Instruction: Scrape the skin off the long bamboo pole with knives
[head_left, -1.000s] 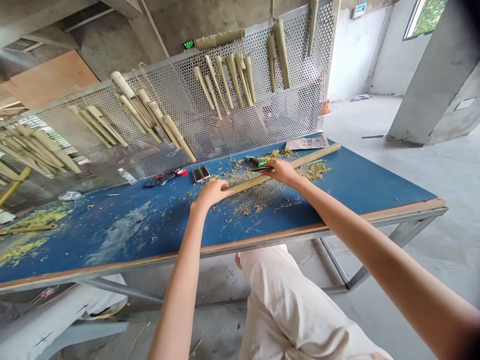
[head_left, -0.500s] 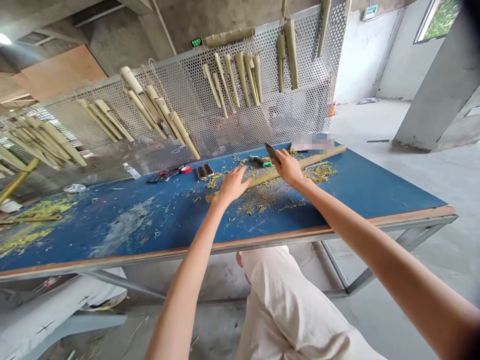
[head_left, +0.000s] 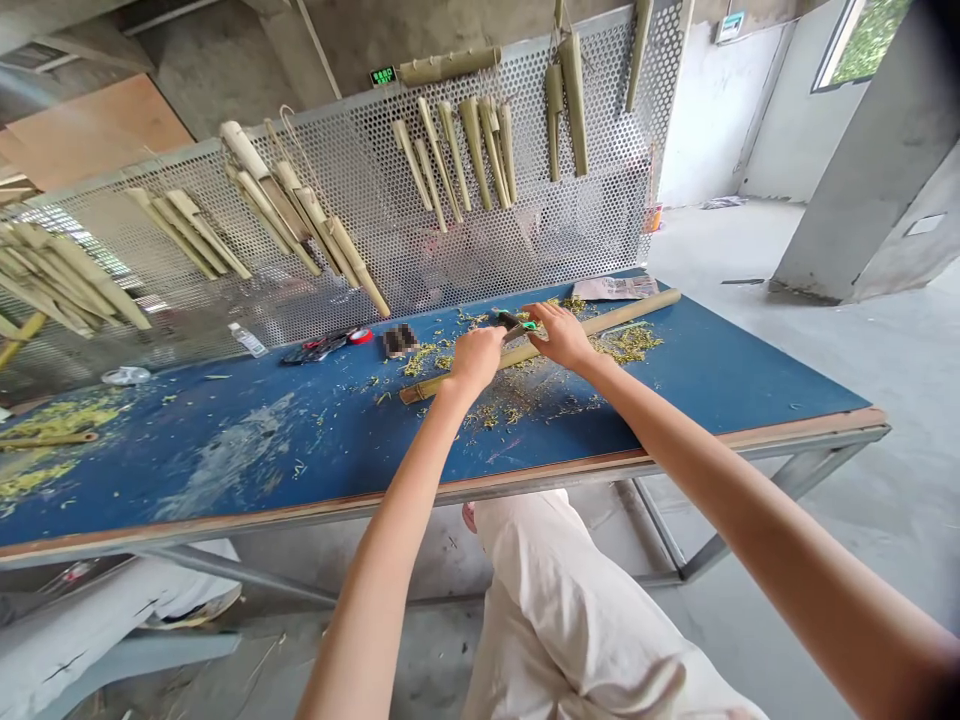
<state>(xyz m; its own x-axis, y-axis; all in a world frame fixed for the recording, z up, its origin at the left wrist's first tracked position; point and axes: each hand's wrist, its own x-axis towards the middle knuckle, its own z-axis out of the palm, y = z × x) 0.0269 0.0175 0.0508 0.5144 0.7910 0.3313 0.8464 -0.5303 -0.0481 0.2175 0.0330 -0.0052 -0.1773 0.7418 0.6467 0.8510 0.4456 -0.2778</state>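
**Both hands on the bamboo pole, mid-counter**

So we're at the blue counter [head_left: 712, 372] with a long bamboo pole [head_left: 630, 311] lying flat across it, angled from near the middle out toward the far right corner. Our left hand [head_left: 475, 359] is wrapped around the pole close to its near end, fingers closed tight on it. Our right hand [head_left: 559, 336] sits on the pole just beside the left one, farther along. Its fingers reach onto a green-handled tool [head_left: 519, 325] lying right against the pole, but honestly we can't tell if they're actually gripping it or just resting there.

Yellow-green shavings [head_left: 631, 343] are scattered all around the pole. A crumpled paper [head_left: 615, 288] lies near the pole's far end. Behind the counter there's a perforated panel [head_left: 360, 190] with cut bamboo pieces [head_left: 472, 150] hanging off it.
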